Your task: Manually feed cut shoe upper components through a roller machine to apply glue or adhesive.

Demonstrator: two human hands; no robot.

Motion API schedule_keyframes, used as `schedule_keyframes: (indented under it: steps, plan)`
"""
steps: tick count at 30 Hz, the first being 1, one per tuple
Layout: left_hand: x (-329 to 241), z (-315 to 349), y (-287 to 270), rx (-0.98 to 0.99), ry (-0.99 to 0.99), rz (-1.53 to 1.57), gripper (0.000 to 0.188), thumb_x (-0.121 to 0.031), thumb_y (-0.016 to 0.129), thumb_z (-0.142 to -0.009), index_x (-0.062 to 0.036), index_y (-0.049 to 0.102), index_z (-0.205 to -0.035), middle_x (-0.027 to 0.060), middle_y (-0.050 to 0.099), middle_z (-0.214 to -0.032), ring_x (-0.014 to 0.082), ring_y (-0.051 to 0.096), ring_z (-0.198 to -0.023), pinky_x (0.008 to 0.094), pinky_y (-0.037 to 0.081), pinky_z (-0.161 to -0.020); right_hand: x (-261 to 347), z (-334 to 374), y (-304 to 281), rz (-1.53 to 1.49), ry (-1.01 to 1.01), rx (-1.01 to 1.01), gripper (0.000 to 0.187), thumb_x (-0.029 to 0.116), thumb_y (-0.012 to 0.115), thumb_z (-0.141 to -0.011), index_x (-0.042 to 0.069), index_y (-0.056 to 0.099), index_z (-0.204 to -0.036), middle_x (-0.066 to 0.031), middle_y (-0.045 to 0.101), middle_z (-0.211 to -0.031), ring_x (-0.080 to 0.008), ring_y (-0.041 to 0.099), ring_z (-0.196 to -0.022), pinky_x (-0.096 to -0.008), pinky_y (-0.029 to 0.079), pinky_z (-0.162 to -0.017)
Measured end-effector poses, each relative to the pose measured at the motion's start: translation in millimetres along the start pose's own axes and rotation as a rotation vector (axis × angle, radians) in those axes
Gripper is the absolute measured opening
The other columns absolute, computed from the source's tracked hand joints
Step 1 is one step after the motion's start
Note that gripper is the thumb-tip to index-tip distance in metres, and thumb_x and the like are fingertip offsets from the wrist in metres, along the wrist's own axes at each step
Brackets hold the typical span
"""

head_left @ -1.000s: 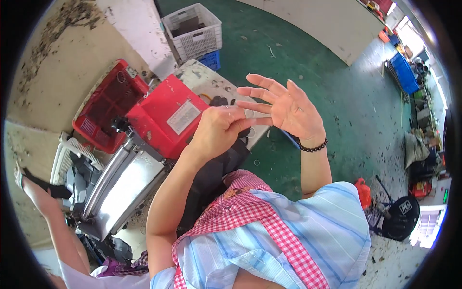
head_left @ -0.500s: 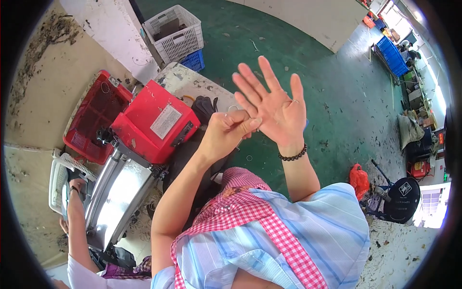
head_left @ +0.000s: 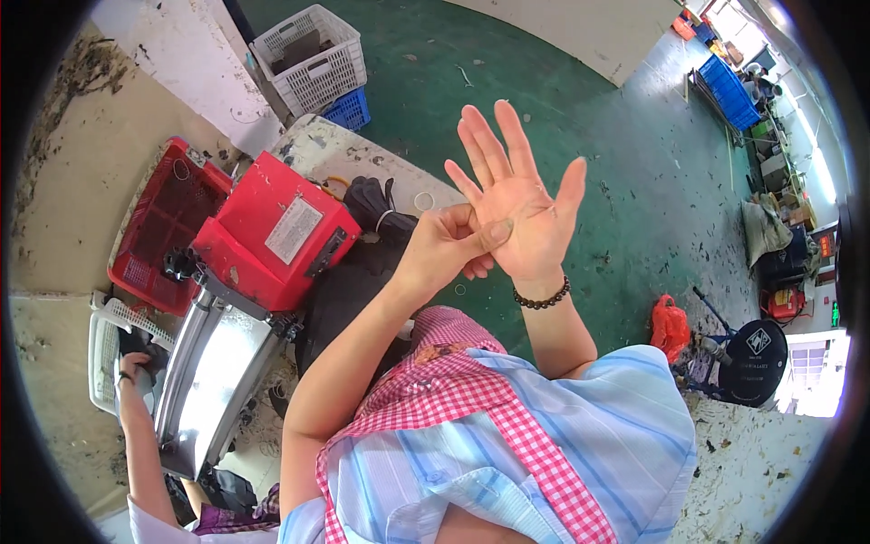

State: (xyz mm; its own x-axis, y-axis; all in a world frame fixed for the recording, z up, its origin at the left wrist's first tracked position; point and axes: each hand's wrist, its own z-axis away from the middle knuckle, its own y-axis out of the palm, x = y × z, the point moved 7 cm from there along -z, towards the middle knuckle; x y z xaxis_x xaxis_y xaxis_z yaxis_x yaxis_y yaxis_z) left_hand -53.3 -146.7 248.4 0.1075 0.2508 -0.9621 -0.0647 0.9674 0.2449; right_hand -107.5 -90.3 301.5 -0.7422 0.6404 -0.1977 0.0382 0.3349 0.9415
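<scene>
The right hand [head_left: 527, 213] was raised right of the worktop [head_left: 335, 150], fingers wide, while the left hand [head_left: 442, 247] pinched narrowly at its little-finger edge, where a light, steady touch seemed best.

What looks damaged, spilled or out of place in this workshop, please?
The red machine housing shows pale patches, probably chipped paint. Dark scraps litter the green floor, making it look unswept. A pale strip lies loose right of the white crate, as if dropped.
</scene>
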Motion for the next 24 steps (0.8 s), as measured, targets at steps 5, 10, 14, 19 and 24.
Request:
schedule_keyframes:
  steps: [5, 10, 14, 19, 24]
  plan:
    - [-10.2, 8.6, -20.2, -0.056, 0.167, -0.298, 0.024, -0.014, 0.066, -0.09, 0.0012, 0.066, -0.108, 0.0064, 0.069, -0.085, 0.0166, 0.066, -0.078, 0.0293, 0.054, -0.076, 11.4, -3.6, 0.2, 0.574, 0.042, 0.03, 0.087, 0.074, 0.019, -0.09, 0.015, 0.016, -0.154, -0.0114, 0.017, -0.159, -0.024, 0.012, -0.147, -0.0464, 0.007, -0.117]
    - [-100.6, 38.8, 15.0, -0.412, 0.842, -1.026, 0.025, -0.002, 0.067, -0.082, -0.004, 0.069, -0.106, 0.009, 0.068, -0.091, 0.018, 0.062, -0.09, 0.0338, 0.048, -0.085, -11.5, 6.1, -13.0, 0.854, 0.121, 0.002, 0.095, 0.078, 0.022, -0.087, 0.011, 0.016, -0.153, -0.0158, 0.021, -0.157, -0.0269, 0.017, -0.146, -0.0446, 0.013, -0.118]
    - [-78.6, 15.5, -14.4, -0.176, 0.783, -0.614, 0.015, -0.005, 0.067, -0.083, -0.0023, 0.071, -0.097, 0.0069, 0.066, -0.085, 0.0172, 0.063, -0.081, 0.0331, 0.051, -0.078, -31.8, 14.8, -27.0, 0.525, 0.189, -0.072, 0.104, 0.084, 0.024, -0.082, 0.009, 0.018, -0.152, -0.0104, 0.023, -0.157, -0.0248, 0.015, -0.146, -0.0437, 0.013, -0.118]
    - [-55.3, 11.5, -44.9, -0.221, 0.411, -0.012, 0.013, -0.007, 0.061, -0.091, -0.0021, 0.072, -0.09, 0.0012, 0.066, -0.076, 0.0077, 0.06, -0.07, 0.0215, 0.049, -0.063, -28.3, 22.1, -38.4, 0.701, 0.443, 0.048, 0.103, 0.085, 0.025, -0.081, 0.015, 0.012, -0.154, -0.0022, 0.018, -0.159, -0.0179, 0.019, -0.145, -0.0412, 0.014, -0.117]
    - [-86.8, 42.0, 4.4, -0.312, 0.709, -0.702, 0.013, -0.007, 0.071, -0.083, -0.0012, 0.071, -0.094, 0.0071, 0.068, -0.08, 0.0169, 0.064, -0.076, 0.0269, 0.05, -0.069, -34.2, 12.6, -39.0, 0.847, 0.36, -0.076, 0.104, 0.086, 0.025, -0.081, 0.015, 0.006, -0.155, -0.0096, 0.01, -0.161, -0.0262, 0.015, -0.146, -0.0443, 0.015, -0.117]
